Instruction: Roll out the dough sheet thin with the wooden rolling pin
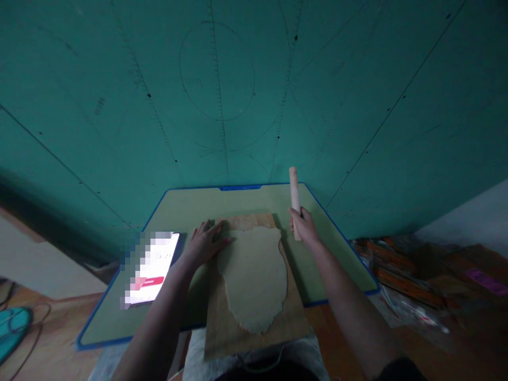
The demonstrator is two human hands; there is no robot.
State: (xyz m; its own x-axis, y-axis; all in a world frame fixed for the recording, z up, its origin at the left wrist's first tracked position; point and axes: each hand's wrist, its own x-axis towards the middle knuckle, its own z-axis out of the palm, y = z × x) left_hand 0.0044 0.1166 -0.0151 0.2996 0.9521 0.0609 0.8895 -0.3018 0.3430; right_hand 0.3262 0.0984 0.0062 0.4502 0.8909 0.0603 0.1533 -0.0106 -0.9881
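Note:
A flat, uneven sheet of rolled dough [256, 275] covers most of a wooden board [218, 330], its edges ragged at the near end. My right hand [305, 225] grips a wooden rolling pin [294, 190] near its lower end and holds it up on the right, apart from the dough. At the board's far left corner lies my left hand [206, 241], fingers spread, the thumb at the dough's left edge. Nothing is held in it.
The board rests on a pale green table [190, 203] with blue edging, overhanging its near side. A lit phone or tablet [159, 264], partly pixelated, lies left of my left arm. Behind rises a green wall [254, 106]. Boxes and plastic wrap [420, 312] lie on the floor at right.

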